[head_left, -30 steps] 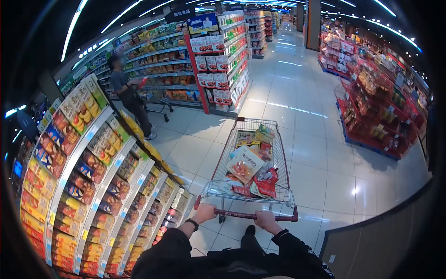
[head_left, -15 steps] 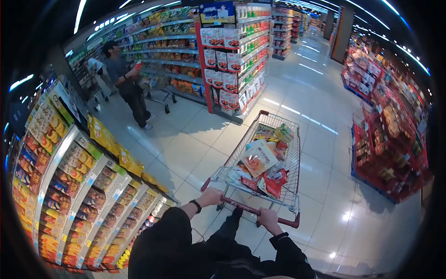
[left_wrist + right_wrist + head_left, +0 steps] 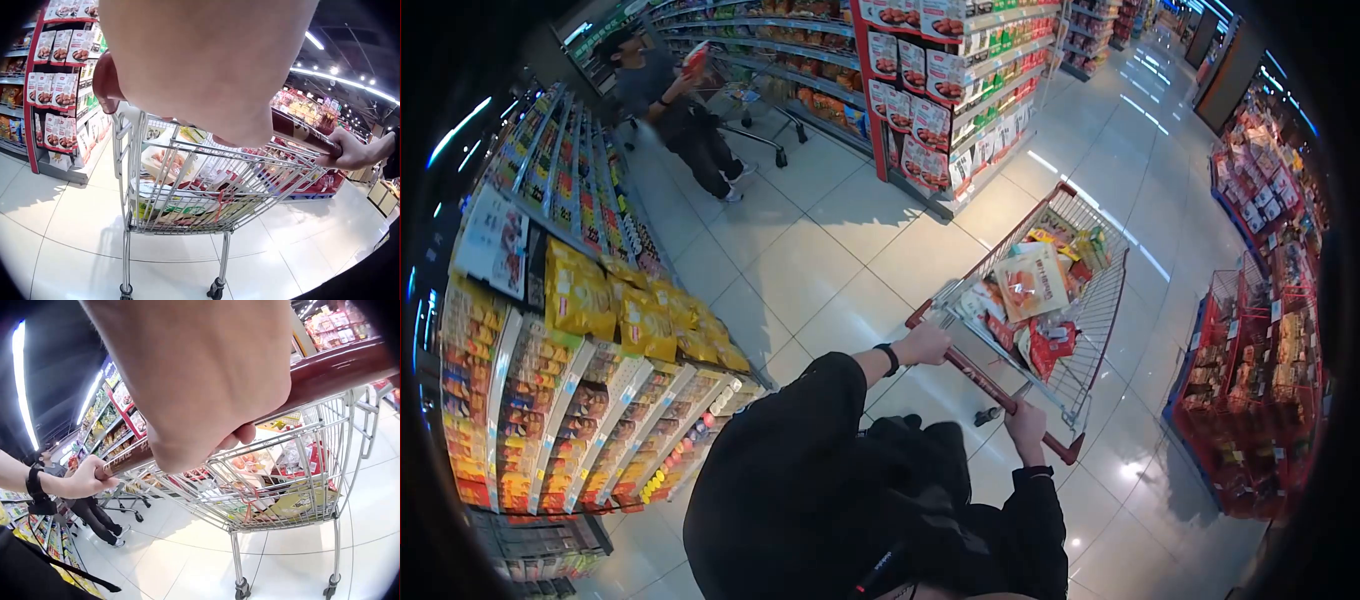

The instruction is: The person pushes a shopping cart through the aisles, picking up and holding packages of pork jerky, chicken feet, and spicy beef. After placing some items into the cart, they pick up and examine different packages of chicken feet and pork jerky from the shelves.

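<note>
Both hands grip the dark red handle (image 3: 980, 377) of a wire shopping cart (image 3: 1097, 345). My left hand (image 3: 924, 343) holds it near its left end, a black band round the wrist. Toward the right end, my right hand (image 3: 1027, 430) curls round the same bar. In the basket lie several food packages, among them a large pale bag (image 3: 1032, 284) with a food picture on top and a red packet (image 3: 1052, 345) near the handle. The right wrist view shows fingertips (image 3: 245, 433) under the bar. In the left wrist view the forearm hides most of the left hand.
A shelf unit (image 3: 570, 400) with yellow bags (image 3: 645, 315) on top stands close at left. Ahead is a shelf end (image 3: 920, 110) of white packages. A person (image 3: 662, 95) holding a red package stands by another cart (image 3: 765, 130). Red display racks (image 3: 1250, 390) line the right.
The view has swung left and tilted downward. The cart now appears farther right and angled, and the shelf end and the person look nearer. Both hands have stayed on the handle.
</note>
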`<action>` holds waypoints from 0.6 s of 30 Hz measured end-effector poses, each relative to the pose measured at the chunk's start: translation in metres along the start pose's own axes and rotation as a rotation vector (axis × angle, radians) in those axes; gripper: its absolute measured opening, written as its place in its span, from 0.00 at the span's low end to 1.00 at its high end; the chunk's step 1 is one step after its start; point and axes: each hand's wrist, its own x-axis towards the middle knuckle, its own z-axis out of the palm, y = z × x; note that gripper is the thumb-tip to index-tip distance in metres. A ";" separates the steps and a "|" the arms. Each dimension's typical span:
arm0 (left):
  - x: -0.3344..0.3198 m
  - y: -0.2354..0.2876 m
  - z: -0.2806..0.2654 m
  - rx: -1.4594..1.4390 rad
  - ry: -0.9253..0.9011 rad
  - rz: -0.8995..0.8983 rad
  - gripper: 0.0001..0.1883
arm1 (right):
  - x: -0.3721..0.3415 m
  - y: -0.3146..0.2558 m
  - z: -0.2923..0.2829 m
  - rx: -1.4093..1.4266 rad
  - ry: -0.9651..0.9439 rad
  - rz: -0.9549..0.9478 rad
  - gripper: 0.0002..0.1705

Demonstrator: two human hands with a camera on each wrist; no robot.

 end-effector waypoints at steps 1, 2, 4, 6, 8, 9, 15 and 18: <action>0.025 -0.004 0.002 -0.029 -0.001 -0.002 0.11 | 0.016 0.015 -0.001 0.001 0.024 -0.013 0.06; 0.050 -0.008 0.003 -0.057 0.000 -0.005 0.11 | 0.036 0.032 -0.004 0.002 0.051 -0.026 0.07; 0.099 -0.017 -0.002 -0.040 0.013 0.046 0.11 | 0.077 0.065 -0.012 0.013 0.047 -0.011 0.08; 0.151 -0.011 -0.012 -0.052 0.112 0.084 0.11 | 0.107 0.101 -0.019 0.028 0.077 0.047 0.11; 0.206 -0.024 -0.013 -0.045 0.056 0.086 0.12 | 0.149 0.135 -0.027 0.014 0.048 0.016 0.09; 0.234 -0.027 -0.022 -0.064 0.036 0.082 0.12 | 0.169 0.152 -0.029 0.004 0.046 0.033 0.09; 0.388 -0.051 -0.061 -0.029 0.024 0.114 0.12 | 0.294 0.226 -0.069 0.013 0.075 0.043 0.09; 0.464 -0.086 -0.065 -0.082 0.078 0.129 0.11 | 0.364 0.254 -0.082 0.010 0.034 0.045 0.09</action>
